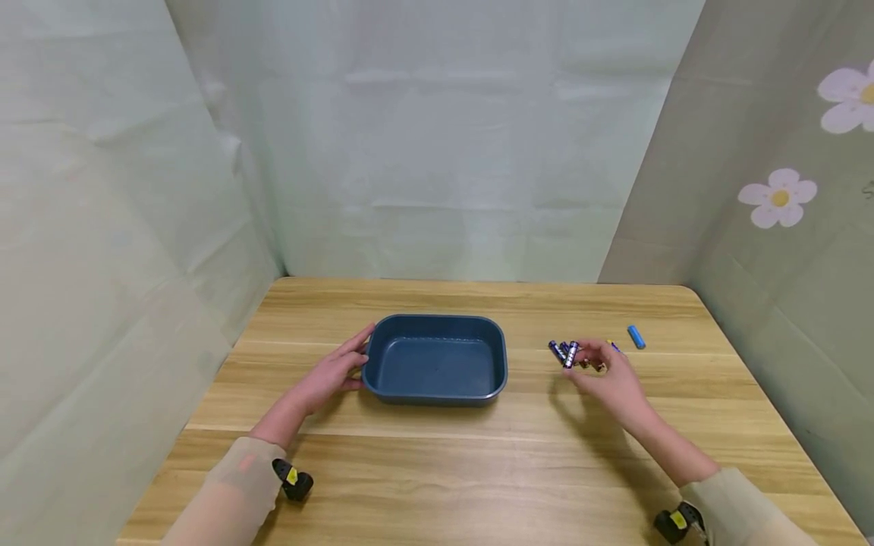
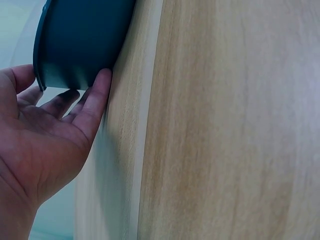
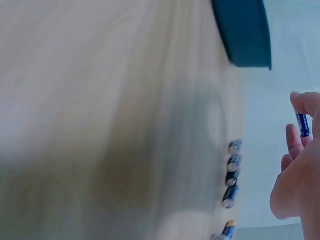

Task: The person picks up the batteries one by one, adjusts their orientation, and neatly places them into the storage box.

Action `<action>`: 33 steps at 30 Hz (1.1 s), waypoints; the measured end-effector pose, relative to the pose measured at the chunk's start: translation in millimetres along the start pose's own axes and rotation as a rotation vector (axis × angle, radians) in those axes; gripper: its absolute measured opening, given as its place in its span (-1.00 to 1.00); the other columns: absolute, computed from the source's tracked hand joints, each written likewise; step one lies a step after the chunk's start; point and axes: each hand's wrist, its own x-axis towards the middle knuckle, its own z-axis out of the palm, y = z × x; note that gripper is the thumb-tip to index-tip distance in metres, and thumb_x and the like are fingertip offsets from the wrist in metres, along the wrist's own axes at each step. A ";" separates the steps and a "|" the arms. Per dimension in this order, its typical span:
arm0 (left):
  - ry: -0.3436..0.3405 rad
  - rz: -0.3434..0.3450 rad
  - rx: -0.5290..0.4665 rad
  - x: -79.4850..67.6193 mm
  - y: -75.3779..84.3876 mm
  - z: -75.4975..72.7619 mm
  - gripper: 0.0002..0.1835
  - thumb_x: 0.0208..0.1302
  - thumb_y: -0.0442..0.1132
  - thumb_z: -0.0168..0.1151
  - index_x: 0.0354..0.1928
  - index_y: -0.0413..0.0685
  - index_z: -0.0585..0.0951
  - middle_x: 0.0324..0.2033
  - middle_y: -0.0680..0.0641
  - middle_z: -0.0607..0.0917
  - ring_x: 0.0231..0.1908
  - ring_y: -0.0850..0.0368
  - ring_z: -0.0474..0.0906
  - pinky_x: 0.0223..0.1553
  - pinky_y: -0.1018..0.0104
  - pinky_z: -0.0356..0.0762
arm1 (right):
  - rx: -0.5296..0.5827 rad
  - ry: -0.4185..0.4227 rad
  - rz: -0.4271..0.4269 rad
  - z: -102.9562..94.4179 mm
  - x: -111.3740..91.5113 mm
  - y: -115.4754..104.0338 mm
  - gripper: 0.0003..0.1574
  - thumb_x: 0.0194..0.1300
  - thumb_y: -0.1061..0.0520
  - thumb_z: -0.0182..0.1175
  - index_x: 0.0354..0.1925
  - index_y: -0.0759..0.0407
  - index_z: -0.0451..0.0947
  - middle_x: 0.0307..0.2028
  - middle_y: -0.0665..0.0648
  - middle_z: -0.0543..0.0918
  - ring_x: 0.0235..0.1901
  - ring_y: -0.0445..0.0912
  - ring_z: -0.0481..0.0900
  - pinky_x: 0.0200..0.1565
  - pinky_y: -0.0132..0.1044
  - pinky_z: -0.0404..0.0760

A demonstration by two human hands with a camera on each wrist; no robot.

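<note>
A dark blue rectangular tray [image 1: 437, 360] stands on the table with nothing in it. At its left end, my left hand [image 1: 334, 375] rests extended fingers against the outer wall, as the left wrist view also shows with the hand [image 2: 55, 130] beside the tray [image 2: 82, 45]. Between thumb and fingertips, my right hand [image 1: 611, 379] pinches a dark blue and silver battery [image 1: 570, 355], raised above the table. In the right wrist view this battery [image 3: 302, 125] is partly hidden by the hand. Several loose batteries [image 1: 556, 351] lie below and behind the right hand, which partly covers them.
A light blue battery [image 1: 636, 337] lies apart at the right on the wooden table [image 1: 437, 470]. In the right wrist view, several batteries [image 3: 233, 164] stretch in a row. Pale cloth [image 1: 437, 136] encloses the table's back and sides.
</note>
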 end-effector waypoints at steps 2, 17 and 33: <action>0.004 0.000 0.000 0.1 -0.5 0.2 -0.34 0.62 -0.19 -0.12 0.65 0.28 0.02 0.55 -0.32 0.10 0.44 -0.32 0.20 0.09 0.01 0.60 | 0.027 -0.013 0.018 1.2 3.1 -6.0 -0.28 0.21 0.08 0.51 0.24 0.28 0.46 -0.10 0.20 0.71 0.07 0.16 0.54 0.16 0.07 0.40; 0.002 -0.010 -0.058 -0.1 0.3 0.1 -0.33 0.61 -0.22 -0.09 0.65 0.27 0.03 0.55 -0.33 0.09 0.43 -0.35 0.21 0.05 -0.04 0.62 | 0.174 -0.092 -0.009 30.4 32.4 -52.1 -0.27 0.23 0.12 0.49 0.28 0.19 0.41 -0.10 0.22 0.70 0.00 0.15 0.47 -0.02 -0.24 0.44; 0.020 -0.025 -0.068 -2.5 2.9 3.1 -0.34 0.60 -0.22 -0.08 0.64 0.31 0.07 0.52 -0.30 0.18 0.39 -0.30 0.30 0.02 -0.01 0.64 | 0.296 -0.270 -0.043 101.5 65.9 -107.8 -0.29 0.25 0.18 0.47 0.29 0.12 0.41 -0.12 0.11 0.71 -0.04 0.03 0.50 0.03 -0.11 0.44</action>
